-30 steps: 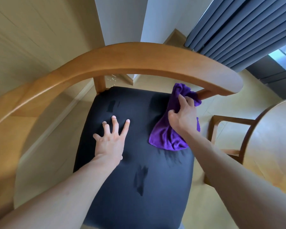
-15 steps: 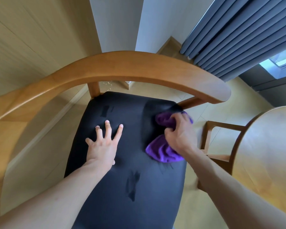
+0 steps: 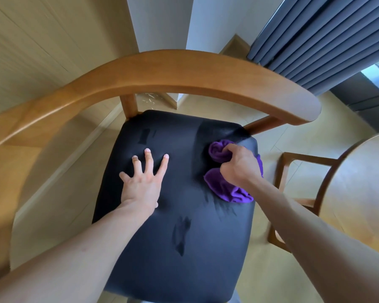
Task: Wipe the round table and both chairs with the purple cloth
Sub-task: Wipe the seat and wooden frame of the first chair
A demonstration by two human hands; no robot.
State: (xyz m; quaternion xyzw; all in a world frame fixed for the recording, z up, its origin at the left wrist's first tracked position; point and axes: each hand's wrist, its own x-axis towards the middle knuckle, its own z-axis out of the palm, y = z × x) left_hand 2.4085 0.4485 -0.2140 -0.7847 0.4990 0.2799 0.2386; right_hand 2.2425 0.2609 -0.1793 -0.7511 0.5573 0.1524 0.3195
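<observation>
The cloth (image 3: 227, 189) is bunched under the right hand (image 3: 239, 166), whose fingers are curled round its upper fold, at the seat's (image 3: 173, 248) far right corner. Its long axis runs from that corner toward the near right. The left hand (image 3: 142, 184) is pressed flat, fingers spread.

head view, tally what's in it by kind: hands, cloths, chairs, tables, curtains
hands: 2, the left hand flat on the black seat, the right hand gripping the cloth
cloths: 1, the purple cloth on the seat
chairs: 2, the near chair and a second chair, partly hidden
tables: 1, the round table
curtains: 1, the grey curtain
total: 7
</observation>
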